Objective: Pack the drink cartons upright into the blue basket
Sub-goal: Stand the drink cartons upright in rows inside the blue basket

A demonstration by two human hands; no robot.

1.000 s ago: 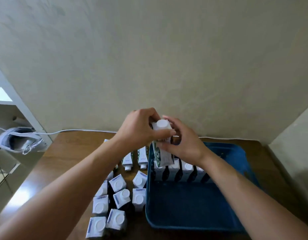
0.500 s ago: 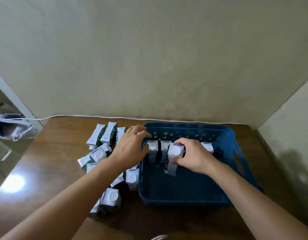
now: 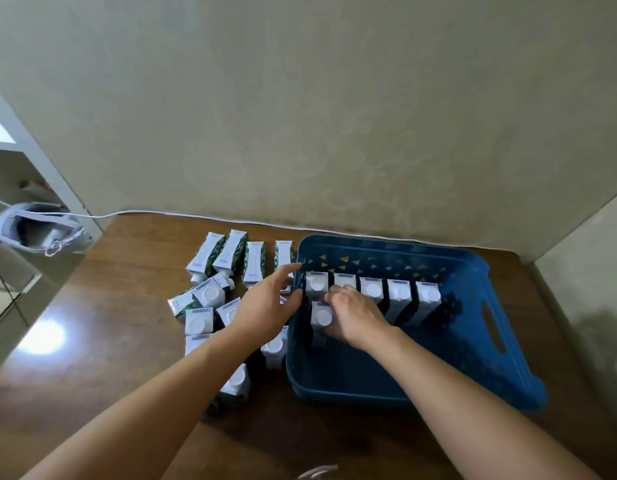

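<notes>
The blue basket stands on the wooden table at the right. A row of several upright white-capped drink cartons lines its far side. My right hand is inside the basket, closed around one carton that stands upright in front of the row's left end. My left hand hovers with fingers apart over the basket's left rim, holding nothing. Several loose cartons stand left of the basket, and others lie flat behind them.
A white cable runs along the wall at the table's back edge. A white and grey object sits off the table's far left corner. A side wall rises right of the basket. The basket's near half holds no cartons.
The carton held up by both hands has come down into the basket in front of the row. My left hand has let go and drawn back over the left rim.
</notes>
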